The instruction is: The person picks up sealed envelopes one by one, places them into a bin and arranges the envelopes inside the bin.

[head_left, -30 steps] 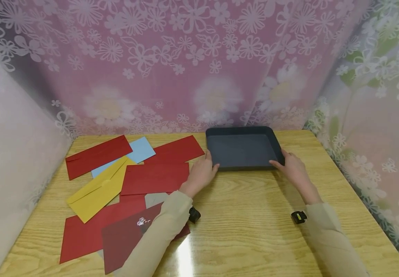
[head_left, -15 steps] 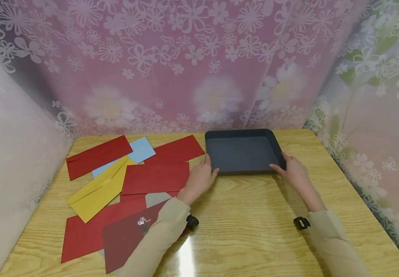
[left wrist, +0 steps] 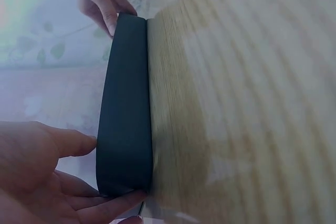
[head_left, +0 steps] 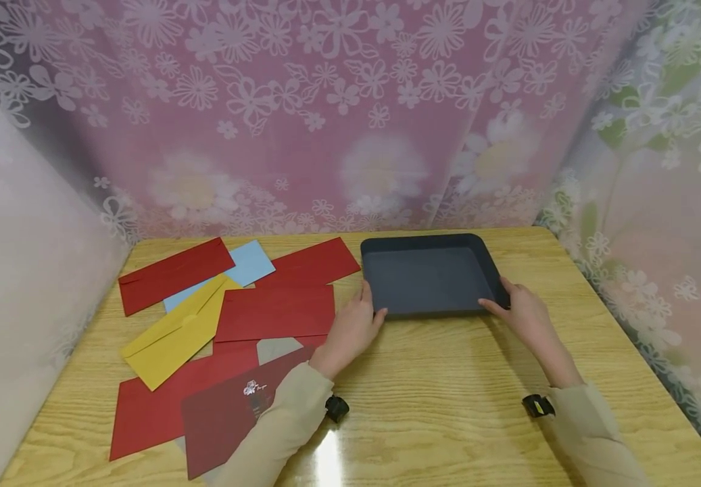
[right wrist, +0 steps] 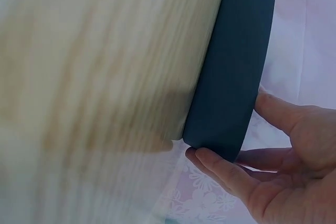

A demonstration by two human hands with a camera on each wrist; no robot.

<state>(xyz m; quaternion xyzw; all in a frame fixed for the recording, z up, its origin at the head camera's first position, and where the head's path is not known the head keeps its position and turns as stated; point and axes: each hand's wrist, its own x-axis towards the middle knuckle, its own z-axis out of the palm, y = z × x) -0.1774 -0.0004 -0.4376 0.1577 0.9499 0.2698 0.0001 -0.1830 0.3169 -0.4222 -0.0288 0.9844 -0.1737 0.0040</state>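
Note:
A dark grey rectangular baking tray lies toward the back of the wooden table, right of centre. My left hand holds its near left corner, thumb at the rim and fingers along the side. At the near right corner, my right hand grips the tray in the same way. The left wrist view shows the tray's front wall running close along the table between both hands. In the right wrist view, thumb and fingers pinch the corner of that wall. Nothing lies inside the tray.
Left of the tray, several envelopes overlap: a yellow envelope, a light blue one, red ones and a dark red one under my left sleeve. Floral curtains stand behind and at the right of the table.
Both hands have drawn the tray a little toward me, away from the back edge of the table. The envelopes have stayed where they were.

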